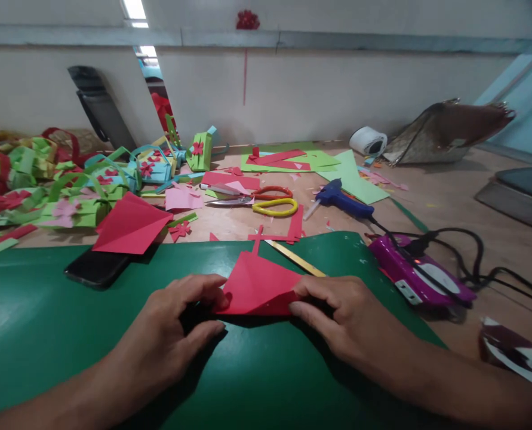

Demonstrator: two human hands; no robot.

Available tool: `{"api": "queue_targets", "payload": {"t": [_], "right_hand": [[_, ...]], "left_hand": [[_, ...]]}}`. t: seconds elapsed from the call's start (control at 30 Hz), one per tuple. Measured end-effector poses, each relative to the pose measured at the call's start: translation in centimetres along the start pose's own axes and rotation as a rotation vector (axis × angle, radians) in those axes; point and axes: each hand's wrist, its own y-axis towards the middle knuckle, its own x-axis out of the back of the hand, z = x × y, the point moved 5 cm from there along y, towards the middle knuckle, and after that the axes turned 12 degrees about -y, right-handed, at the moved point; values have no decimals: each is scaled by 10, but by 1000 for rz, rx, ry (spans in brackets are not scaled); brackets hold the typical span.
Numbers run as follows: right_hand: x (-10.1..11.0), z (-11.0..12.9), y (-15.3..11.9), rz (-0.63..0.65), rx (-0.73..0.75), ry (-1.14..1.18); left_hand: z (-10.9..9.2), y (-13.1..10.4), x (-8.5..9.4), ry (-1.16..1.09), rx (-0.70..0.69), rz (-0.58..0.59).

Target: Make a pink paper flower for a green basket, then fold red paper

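Note:
A folded sheet of red paper (259,283) sits in front of me over the green mat, its near edge slightly raised. My right hand (337,304) pinches its right end between thumb and fingers. At the left end, my left hand (180,322) has its curled fingers on the paper, with the thumb just below the near edge. Beyond the paper lie a thin red paper strip (257,240) and a yellow stick (295,258). Another folded red sheet (134,224) rests partly over a black phone (96,269) to the left.
Scissors (274,203) and a blue glue gun (344,199) lie beyond the green mat (68,334). A purple power strip (420,275) with black cables stands at right. Paper crafts (75,209) crowd the left; a bag (445,134) leans at the back wall.

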Motion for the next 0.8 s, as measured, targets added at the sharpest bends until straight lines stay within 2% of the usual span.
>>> {"api": "queue_targets", "payload": {"t": [0.1, 0.4, 0.47, 0.57, 0.7, 0.8], "right_hand": [[-4, -3, 1, -1, -58, 6], [-3, -5, 7, -70, -92, 64], [-3, -5, 10, -67, -89, 60], [-4, -4, 12, -49, -80, 43], [-2, -1, 13, -59, -30, 127], [-2, 0, 15, -47, -20, 237]], "left_hand": [[5, 3, 3, -28, 96, -1], [5, 12, 4, -80, 192, -47], [3, 12, 2, -92, 155, -66], [-3, 10, -2, -73, 23, -70], [-8, 10, -10, 36, -114, 78], [-11, 10, -9, 144, -169, 131]]}}
